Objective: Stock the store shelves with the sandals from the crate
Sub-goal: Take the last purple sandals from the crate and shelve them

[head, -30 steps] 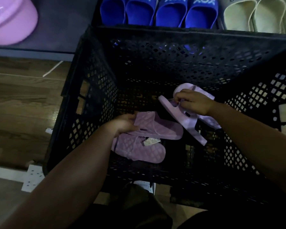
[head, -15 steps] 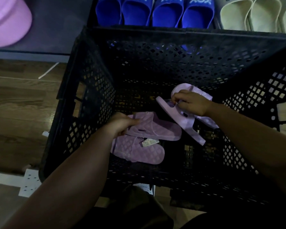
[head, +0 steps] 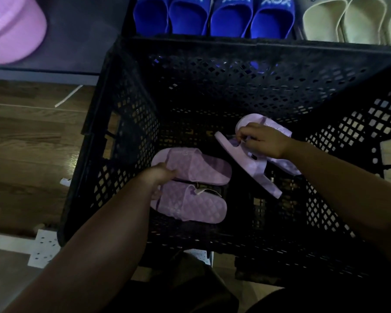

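Black plastic crate | inside, at its bottom: left hand grips quilted lilac sandals | inside, near its right wall: right hand holds pale lilac sandals, tilted | beyond crate: blue sandals in row

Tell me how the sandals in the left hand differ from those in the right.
The quilted pair is a deeper lilac; the pale pair is lighter and smooth. The quilted pair lies flat, side by side, with a tag showing; the pale pair tilts up on edge. Both are slides inside the black crate.
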`<state>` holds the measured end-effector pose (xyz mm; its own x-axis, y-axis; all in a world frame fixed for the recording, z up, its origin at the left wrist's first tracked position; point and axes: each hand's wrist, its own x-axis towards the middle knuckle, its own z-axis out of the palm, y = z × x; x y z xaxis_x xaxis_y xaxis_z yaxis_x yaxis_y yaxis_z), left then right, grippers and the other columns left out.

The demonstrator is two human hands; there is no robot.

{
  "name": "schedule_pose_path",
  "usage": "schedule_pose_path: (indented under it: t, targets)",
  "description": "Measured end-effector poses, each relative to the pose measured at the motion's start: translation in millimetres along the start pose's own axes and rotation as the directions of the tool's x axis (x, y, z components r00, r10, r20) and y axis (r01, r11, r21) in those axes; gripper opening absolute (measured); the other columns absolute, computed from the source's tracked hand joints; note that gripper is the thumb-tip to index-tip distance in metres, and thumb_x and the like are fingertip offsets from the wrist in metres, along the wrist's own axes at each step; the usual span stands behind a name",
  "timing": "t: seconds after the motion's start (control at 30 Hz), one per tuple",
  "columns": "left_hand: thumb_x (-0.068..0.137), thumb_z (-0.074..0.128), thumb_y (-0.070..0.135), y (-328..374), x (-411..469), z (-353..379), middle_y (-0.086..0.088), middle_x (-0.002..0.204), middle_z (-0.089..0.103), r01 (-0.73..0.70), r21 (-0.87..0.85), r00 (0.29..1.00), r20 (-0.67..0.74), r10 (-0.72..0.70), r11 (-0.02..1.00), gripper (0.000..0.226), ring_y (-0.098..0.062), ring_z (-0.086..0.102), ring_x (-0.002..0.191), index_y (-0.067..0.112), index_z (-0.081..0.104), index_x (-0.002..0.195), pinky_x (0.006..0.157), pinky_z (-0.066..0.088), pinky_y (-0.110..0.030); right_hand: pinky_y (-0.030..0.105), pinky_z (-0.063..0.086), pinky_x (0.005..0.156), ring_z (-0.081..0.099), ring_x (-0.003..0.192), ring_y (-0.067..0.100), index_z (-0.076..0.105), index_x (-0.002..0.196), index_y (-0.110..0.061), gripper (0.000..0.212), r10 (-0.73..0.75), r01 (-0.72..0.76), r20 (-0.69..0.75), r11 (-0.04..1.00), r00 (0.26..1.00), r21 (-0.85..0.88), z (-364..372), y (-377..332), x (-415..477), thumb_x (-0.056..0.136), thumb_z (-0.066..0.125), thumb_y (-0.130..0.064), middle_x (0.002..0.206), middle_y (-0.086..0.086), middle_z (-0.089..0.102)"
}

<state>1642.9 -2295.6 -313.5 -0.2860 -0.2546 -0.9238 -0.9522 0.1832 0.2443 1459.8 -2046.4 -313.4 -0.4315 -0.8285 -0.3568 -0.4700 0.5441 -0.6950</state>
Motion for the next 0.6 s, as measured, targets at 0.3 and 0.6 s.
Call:
schedule_pose_path:
  t: [0.3, 0.6]
  targets:
    - [0.095, 0.053, 0.030, 18, 8, 12, 0.000, 0.133, 0.042, -0.289, -0.253, 0.950, -0.199, 0.242, 0.923, 0.039, -0.018, 0.047, 0.110, 0.020, 0.052, 0.133, 0.074, 0.047, -0.026, 0.037, 0.042, 0.093, 0.053, 0.107, 0.028, 0.063, 0.110, -0.006, 0.024, 0.025, -0.030, 0.114, 0.999, 0.993, 0.042, -10, -1, 4, 0.086, 0.066, -0.004, 0.112, 0.012, 0.057]
    - [0.099, 0.045, 0.018, 21, 4, 9, -0.002, 0.129, 0.047, -0.474, -0.059, 0.867, -0.209, 0.453, 0.879, 0.035, -0.017, 0.047, 0.113, 0.008, 0.052, 0.131, 0.087, 0.044, -0.029, 0.035, 0.042, 0.089, 0.052, 0.105, 0.027, 0.061, 0.101, -0.018, 0.016, 0.026, -0.046, 0.252, 0.996, 0.967, 0.073, -21, -9, 7, 0.091, 0.060, -0.005, 0.114, 0.012, 0.057]
